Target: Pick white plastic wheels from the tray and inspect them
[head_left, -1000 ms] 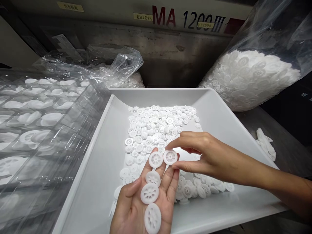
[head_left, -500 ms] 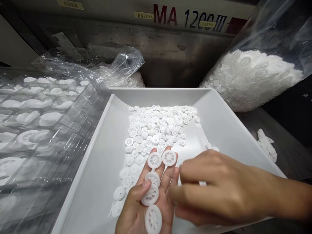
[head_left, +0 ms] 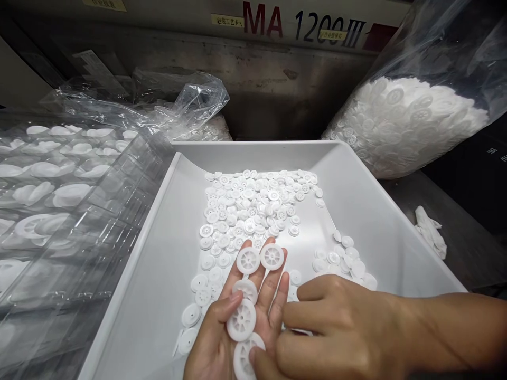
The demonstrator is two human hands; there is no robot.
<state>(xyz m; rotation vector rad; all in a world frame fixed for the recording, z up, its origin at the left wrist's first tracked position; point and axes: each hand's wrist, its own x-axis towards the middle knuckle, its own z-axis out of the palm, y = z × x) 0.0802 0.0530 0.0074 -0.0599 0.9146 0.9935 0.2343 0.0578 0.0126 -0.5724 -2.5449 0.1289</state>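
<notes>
Over the grey tray [head_left: 154,264], my left hand [head_left: 264,319] is lying open, palm up; five white wheels [head_left: 241,319] are facing up, their row running fingertips to palm. My right hand [head_left: 336,332] is curling in, touching the nearest (pinch hidden, cannot tell).

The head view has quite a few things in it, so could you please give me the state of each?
Left hand: open, palm up, thumb on one wheel
Five white wheels: lying on that hand
Right hand: fingers curled, one touching the nearest wheel
Grey bin: open-topped, partly filled
Right bag: partly filled
Clear compartment tray: loaded
Clear plastic at back left: crumpled
</notes>
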